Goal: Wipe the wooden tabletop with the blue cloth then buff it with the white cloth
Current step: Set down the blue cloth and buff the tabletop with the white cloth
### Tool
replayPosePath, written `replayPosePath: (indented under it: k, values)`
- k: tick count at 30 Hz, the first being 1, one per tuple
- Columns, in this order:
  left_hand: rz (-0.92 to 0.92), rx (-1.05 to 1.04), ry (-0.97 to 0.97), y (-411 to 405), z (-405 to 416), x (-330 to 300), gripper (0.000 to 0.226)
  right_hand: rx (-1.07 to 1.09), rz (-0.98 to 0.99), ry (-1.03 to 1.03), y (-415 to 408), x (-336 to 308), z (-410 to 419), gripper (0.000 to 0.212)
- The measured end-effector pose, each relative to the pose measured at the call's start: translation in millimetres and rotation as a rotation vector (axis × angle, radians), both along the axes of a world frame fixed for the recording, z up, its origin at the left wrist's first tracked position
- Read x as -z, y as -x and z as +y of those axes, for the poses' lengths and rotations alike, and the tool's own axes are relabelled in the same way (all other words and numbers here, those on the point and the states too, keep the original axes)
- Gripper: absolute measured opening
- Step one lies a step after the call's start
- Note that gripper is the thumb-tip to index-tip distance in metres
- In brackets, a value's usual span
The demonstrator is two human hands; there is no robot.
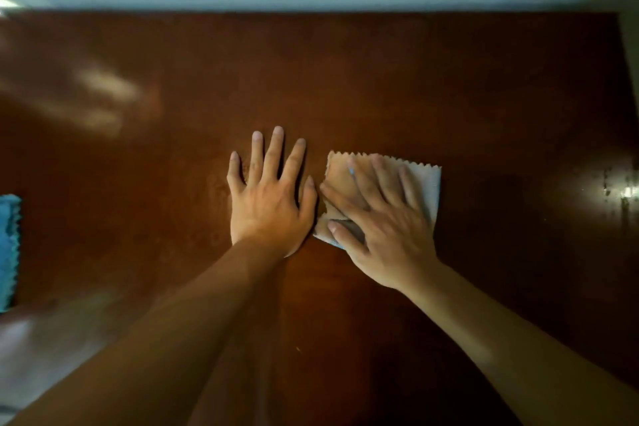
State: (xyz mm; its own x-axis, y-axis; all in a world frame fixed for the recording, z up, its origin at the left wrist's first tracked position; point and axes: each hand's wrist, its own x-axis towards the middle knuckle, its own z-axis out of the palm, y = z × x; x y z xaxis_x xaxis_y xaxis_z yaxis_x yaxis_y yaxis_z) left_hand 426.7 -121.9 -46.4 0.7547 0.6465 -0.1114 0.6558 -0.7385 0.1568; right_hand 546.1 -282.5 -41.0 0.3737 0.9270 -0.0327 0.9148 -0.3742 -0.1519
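White cloth [427, 183]: mid-tabletop [415, 86], pressed flat under right hand [383, 218], grip released, fingers spread. Left hand [268, 204]: just beside it, flat on the wood, grip released. Blue cloth [8, 249]: left edge.

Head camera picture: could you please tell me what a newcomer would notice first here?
Two bare hands lie mid-table: the left hand flat on the wooden tabletop, the right hand pressing the white cloth beside it. The blue cloth lies apart at the far left edge.
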Motion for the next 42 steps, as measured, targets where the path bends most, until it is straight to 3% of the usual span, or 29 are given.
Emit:
replayPosePath:
  k: [4, 9, 17, 26, 34, 42]
  values:
    - [-0.008, -0.002, 0.004, -0.2, 0.5, -1.1, 0.06, -0.018, -0.017, 0.046, -20.1, -1.8, 12.9, 0.062]
    - [-0.018, -0.01, 0.015, 0.2, -0.7, -4.0, 0.06, 0.134, -0.029, 0.077, -36.0, -3.4, 51.4, 0.063]
    - [-0.043, -0.003, -0.01, 1.0, -1.2, -3.2, 0.059, -0.076, -0.021, 0.004, -29.9, 2.3, 20.1, 0.064]
    - [-0.033, -0.01, 0.0, -0.5, -1.9, -5.2, 0.06, 0.115, -0.051, -0.022, -82.5, -3.6, 101.0, 0.062]
    - [-0.043, -0.002, 0.015, 0.3, -2.3, -8.2, 0.062, -0.135, -0.015, 0.017, -58.6, 2.5, 68.6, 0.06]
    - [-0.023, -0.01, -0.005, -2.0, -2.2, -7.8, 0.059, 0.1, -0.055, -0.009, -101.3, -4.3, 154.3, 0.062]
